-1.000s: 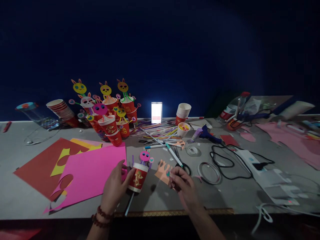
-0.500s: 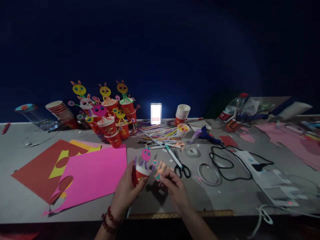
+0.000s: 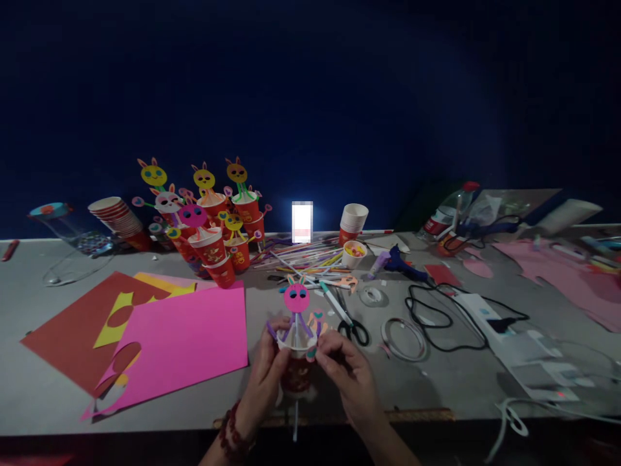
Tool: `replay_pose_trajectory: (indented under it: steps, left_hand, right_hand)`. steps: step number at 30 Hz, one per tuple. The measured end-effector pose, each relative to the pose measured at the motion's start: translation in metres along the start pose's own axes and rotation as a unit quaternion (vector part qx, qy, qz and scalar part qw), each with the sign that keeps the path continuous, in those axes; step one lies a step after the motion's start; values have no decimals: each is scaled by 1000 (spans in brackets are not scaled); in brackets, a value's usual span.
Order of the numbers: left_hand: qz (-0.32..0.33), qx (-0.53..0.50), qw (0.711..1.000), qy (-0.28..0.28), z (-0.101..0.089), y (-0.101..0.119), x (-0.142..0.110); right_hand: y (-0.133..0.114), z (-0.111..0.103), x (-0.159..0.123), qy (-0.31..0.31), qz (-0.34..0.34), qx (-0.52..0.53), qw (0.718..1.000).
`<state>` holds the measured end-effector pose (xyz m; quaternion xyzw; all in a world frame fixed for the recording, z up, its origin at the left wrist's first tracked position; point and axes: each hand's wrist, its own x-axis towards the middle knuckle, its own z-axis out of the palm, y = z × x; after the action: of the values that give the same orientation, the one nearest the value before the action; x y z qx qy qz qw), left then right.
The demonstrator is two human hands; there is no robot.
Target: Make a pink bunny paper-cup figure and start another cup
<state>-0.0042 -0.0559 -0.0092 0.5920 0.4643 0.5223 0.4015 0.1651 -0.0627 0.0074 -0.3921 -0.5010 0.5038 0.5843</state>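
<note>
Close by held cup (image 3: 295, 375): scissors (image 3: 354, 331) R, pink ppr (image 3: 194, 346) L.

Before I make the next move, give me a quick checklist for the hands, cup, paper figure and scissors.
1. Left hand holding the red cup: ok.
2. Right hand pinching the heart piece: ok.
3. Pink rabbit head upright above the cup: ok.
4. That heart piece touching the cup: cannot tell.
5. Purple strip beside the left hand carrying a heart: not ok, none shows on it.
6. Scissors clear of both hands: ok.
</note>
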Motion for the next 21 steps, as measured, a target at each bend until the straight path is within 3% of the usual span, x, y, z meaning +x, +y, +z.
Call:
replay_pose_trajectory:
  steps: [8,12,16,21]
  left_hand:
    - [-51,-104,993,27,14,-2,12]
    - [-73,-123,989,37,18,1,16]
    - [-64,-119,990,50,23,10,16]
    - [-28,-108,992,49,33,18,9]
  right_hand:
    - [0,-8,4,16,3,-11,1000]
    - [-16,-14,8,28,-52,-71,996]
    - [-29,-15,13,79,-107,-144,981]
    - [-23,-8,11,90,-101,-155,979]
